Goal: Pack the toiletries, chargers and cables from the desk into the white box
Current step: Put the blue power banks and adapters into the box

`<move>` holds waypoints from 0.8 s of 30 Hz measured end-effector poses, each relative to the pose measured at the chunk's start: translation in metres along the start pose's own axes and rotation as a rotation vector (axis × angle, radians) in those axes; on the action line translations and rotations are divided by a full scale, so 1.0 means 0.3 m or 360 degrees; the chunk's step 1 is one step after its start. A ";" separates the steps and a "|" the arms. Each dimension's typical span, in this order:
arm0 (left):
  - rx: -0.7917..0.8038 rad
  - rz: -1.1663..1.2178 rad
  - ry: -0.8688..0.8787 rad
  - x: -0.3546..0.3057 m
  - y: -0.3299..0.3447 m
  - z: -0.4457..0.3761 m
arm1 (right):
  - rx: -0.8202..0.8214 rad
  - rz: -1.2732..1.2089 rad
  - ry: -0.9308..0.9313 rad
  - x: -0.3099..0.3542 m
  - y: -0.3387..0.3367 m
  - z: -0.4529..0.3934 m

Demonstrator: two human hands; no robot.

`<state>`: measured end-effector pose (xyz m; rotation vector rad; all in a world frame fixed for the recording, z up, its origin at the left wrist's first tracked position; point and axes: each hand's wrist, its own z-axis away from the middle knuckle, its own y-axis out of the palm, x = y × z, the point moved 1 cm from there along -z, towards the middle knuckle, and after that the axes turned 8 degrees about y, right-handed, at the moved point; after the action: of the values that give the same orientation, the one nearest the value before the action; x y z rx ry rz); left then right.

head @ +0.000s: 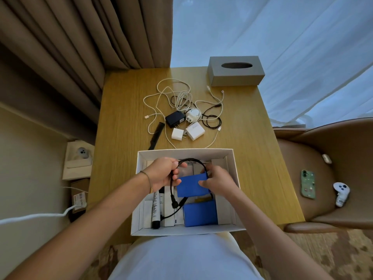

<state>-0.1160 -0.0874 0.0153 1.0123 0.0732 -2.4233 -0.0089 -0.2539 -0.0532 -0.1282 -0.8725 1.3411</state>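
The white box (184, 152) sits at the desk's near edge. Both hands are over it. My left hand (163, 173) grips a looped black cable (173, 189) that hangs down into the box. My right hand (217, 180) pinches a blue rectangular pack (190, 187) joined to that cable. A second blue pack (200, 215) lies in the box beside a black-and-white tube (155, 209) and white boxes. Farther back on the desk lie tangled white cables (177, 93), a black cable (212, 118), a black charger (175, 118), white chargers (188, 131) and a black comb (156, 135).
A grey tissue box (236, 71) stands at the desk's far right corner. Curtains hang behind. A brown chair (331, 174) at right holds a green phone (308, 186) and a white controller (341, 194). Cartons and a white cord are on the floor at left.
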 end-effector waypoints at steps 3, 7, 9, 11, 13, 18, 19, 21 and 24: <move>-0.0036 0.0153 -0.0066 0.041 0.015 -0.011 | 0.0053 0.0108 0.0089 -0.009 0.004 -0.004; -0.0110 0.0340 -0.0141 0.094 0.043 -0.035 | -0.0248 0.0520 0.0030 -0.006 0.027 0.009; -0.0145 0.0400 -0.0161 0.110 0.053 -0.048 | -0.0307 0.0682 0.0014 -0.007 0.039 0.022; -0.0162 0.0495 -0.0177 0.118 0.053 -0.060 | -0.0328 0.0753 -0.0017 -0.011 0.041 0.038; -0.0152 0.0595 -0.0193 0.131 0.040 -0.079 | -0.0368 0.0642 -0.0115 -0.012 0.040 0.059; -0.0197 0.0754 -0.0194 0.171 0.025 -0.117 | 0.0065 0.0543 -0.0481 0.036 0.084 0.135; -0.0247 0.0579 -0.0118 0.176 0.030 -0.121 | 0.0166 0.0567 -0.0507 0.041 0.101 0.143; -0.0412 -0.0217 0.0186 0.193 0.036 -0.133 | 0.0190 0.0537 -0.0533 0.043 0.113 0.142; -0.0564 -0.1467 0.0587 0.218 0.033 -0.136 | 0.0076 0.0552 -0.0523 0.034 0.102 0.127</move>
<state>-0.1235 -0.1146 -0.0570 1.4394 1.2988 -2.7574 -0.0569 -0.2516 -0.0391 -0.0207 -1.1290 1.7376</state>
